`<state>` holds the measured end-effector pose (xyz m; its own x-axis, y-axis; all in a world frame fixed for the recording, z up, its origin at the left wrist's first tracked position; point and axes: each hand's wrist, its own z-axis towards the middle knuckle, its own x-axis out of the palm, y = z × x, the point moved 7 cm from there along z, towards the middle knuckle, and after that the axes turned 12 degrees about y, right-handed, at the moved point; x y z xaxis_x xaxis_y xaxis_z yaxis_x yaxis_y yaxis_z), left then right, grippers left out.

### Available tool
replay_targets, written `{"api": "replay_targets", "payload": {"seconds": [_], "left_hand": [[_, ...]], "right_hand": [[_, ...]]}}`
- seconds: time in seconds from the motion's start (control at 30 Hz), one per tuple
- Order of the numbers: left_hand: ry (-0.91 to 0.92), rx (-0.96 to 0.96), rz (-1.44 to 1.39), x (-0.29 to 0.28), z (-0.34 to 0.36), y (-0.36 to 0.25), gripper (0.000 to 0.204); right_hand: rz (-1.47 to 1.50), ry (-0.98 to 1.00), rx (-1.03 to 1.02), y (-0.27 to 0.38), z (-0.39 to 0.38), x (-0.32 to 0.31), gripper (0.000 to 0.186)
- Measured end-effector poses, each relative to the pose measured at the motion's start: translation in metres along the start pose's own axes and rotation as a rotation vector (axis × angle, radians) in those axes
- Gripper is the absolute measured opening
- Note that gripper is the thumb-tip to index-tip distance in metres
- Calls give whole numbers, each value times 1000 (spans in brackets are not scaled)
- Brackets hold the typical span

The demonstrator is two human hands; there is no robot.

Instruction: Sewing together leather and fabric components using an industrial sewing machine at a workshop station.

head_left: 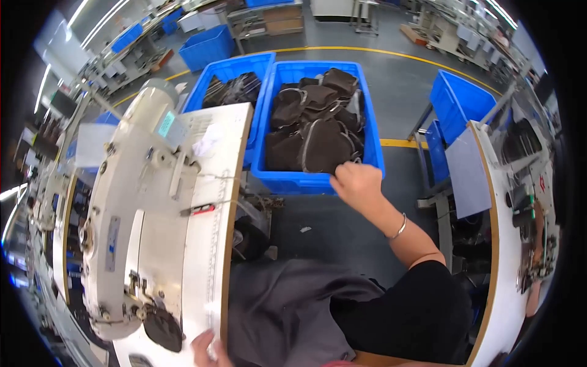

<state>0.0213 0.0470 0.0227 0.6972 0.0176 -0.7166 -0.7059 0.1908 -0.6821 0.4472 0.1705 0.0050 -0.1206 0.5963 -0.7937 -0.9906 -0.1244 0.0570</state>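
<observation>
My right hand is at the near rim of a blue bin, fingers curled down beside dark brown fabric pieces with pale edging; what they grip is hidden. My left hand is low in the picture at the white worktable's edge, fingers apart and holding nothing visible. To its left stands a white sewing machine, with a small dark piece by its needle area. Red-and-black snips lie on the white tabletop. Grey cloth covers my lap.
A second blue bin of dark pieces sits left of the first. Another white workstation is at my right, with a blue bin behind it. Grey floor lies below. Other workstations and bins line the background; another person's arm shows at far right.
</observation>
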Motion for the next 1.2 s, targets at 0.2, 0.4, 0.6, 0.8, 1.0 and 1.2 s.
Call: {"api": "replay_targets", "payload": {"seconds": [0.2, 0.4, 0.6, 0.8, 1.0, 1.2], "left_hand": [[212, -111, -983, 126, 60, -18, 102], [-33, -204, -1047, 109, 66, -11, 30], [6, -208, -1289, 103, 54, 2, 41], [-37, -210, -1344, 102, 41, 15, 44], [-112, -302, -1443, 107, 15, 29, 36], [-106, -394, -1432, 125, -14, 38, 34]], "right_hand": [[478, -26, -521, 137, -27, -8, 23], [876, 96, -623, 189, -42, -19, 24], [1347, 439, -178, 167, 5, 2, 33], [1846, 1004, 208, 195, -20, 27, 6], [1825, 721, 307, 189, -21, 28, 7], [1787, 716, 115, 206, -46, 35, 9]]}}
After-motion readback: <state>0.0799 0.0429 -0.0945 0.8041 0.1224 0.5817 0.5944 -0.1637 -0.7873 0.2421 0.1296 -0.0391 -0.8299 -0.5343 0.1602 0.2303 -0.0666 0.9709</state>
